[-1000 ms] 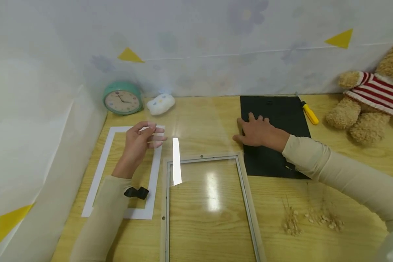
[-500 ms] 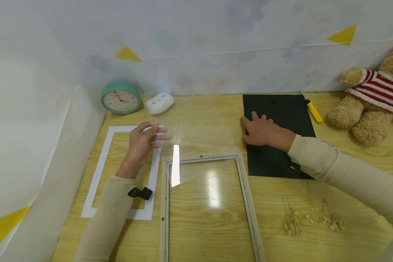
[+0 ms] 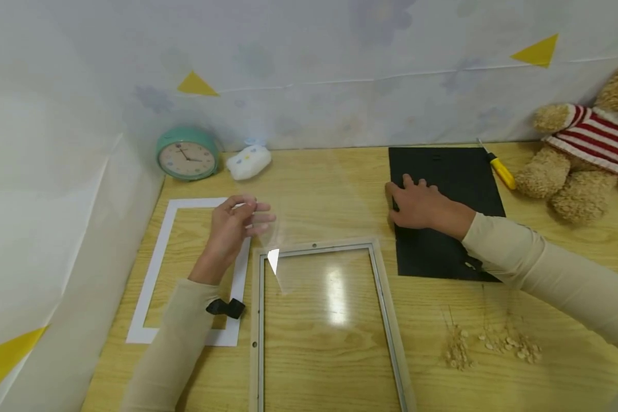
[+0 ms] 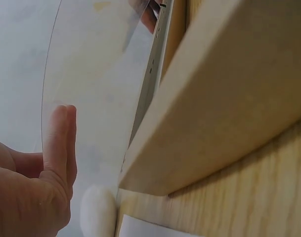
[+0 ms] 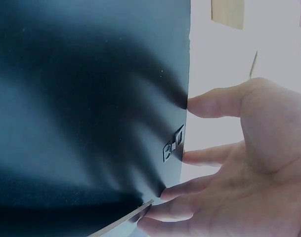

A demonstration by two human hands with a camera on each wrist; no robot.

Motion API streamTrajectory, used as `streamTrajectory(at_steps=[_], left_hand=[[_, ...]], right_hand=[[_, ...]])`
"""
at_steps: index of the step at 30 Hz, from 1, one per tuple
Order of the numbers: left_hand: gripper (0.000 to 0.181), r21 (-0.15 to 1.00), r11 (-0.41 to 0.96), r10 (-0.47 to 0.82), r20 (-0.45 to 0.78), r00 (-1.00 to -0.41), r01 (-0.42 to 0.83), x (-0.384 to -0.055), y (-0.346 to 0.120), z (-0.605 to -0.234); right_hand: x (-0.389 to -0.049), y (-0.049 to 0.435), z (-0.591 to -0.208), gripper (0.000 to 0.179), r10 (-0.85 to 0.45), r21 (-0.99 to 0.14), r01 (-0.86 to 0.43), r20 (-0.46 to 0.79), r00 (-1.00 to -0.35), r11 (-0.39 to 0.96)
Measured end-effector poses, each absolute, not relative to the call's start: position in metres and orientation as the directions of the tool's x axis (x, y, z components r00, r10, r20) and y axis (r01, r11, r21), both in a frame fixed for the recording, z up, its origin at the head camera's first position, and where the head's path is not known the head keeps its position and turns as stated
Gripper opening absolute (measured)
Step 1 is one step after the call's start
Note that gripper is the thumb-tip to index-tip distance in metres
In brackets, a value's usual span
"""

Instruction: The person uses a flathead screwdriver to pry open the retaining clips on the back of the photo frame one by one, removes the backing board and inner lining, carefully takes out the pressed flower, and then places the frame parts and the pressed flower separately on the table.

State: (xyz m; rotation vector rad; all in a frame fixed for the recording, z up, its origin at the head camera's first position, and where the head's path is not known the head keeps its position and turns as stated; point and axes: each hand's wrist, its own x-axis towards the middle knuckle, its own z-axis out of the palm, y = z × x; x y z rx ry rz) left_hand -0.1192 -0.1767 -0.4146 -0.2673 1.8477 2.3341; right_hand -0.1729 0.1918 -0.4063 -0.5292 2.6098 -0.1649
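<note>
My left hand (image 3: pixel 229 234) pinches the edge of a clear flat sheet (image 4: pixel 98 69) between thumb and straight fingers. The sheet stands tilted above the top of a pale picture frame (image 3: pixel 340 245), which lies on the table. My right hand (image 3: pixel 424 206) rests with spread fingers on a black backing board (image 3: pixel 443 252) to the right of the frame. Its fingertips touch the board's edge in the right wrist view, near a small metal hanger (image 5: pixel 173 143). A white paper mat (image 3: pixel 155 269) lies under my left arm.
A screwdriver (image 3: pixel 502 171) with a yellow handle lies beside the board, close to a teddy bear (image 3: pixel 587 149). Dried flower sprigs (image 3: pixel 510 343) lie at front right. A green clock (image 3: pixel 187 154) and a white soft object (image 3: pixel 249 162) stand by the wall.
The black board has slid slightly right under my right hand, and the screwdriver has shifted right too. My left hand has moved a little right with the clear sheet, whose glare has shrunk.
</note>
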Motion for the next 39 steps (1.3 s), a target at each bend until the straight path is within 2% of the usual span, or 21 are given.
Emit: streamTrajectory(at_steps=[8, 20, 28, 36, 39], left_hand=[[0.017, 0.931, -0.289, 0.055, -0.216, -0.975, -0.223, -0.111, -0.168, -0.414], [0.013, 0.883, -0.352, 0.088, -0.299, -0.950, -0.310, -0.100, -0.154, -0.407], [0.010, 0.857, -0.386, 0.120, -0.319, -0.940, -0.340, -0.091, -0.153, -0.407], [0.001, 0.804, -0.438, 0.180, -0.360, -0.916, -0.402, -0.068, -0.159, -0.406], [0.007, 0.789, -0.462, 0.190, -0.357, -0.915, -0.404, -0.058, -0.160, -0.405]], right_hand=[[-0.172, 0.196, -0.407, 0.062, -0.397, -0.210, -0.339, -0.414, -0.819, 0.917], [-0.169, 0.204, -0.403, 0.063, -0.394, -0.218, -0.330, -0.414, -0.821, 0.918], [-0.173, 0.215, -0.403, 0.054, -0.408, -0.256, -0.326, -0.412, -0.815, 0.910], [-0.175, 0.222, -0.404, 0.052, -0.412, -0.290, -0.309, -0.435, -0.800, 0.906], [-0.175, 0.223, -0.404, 0.052, -0.411, -0.289, -0.308, -0.437, -0.800, 0.907]])
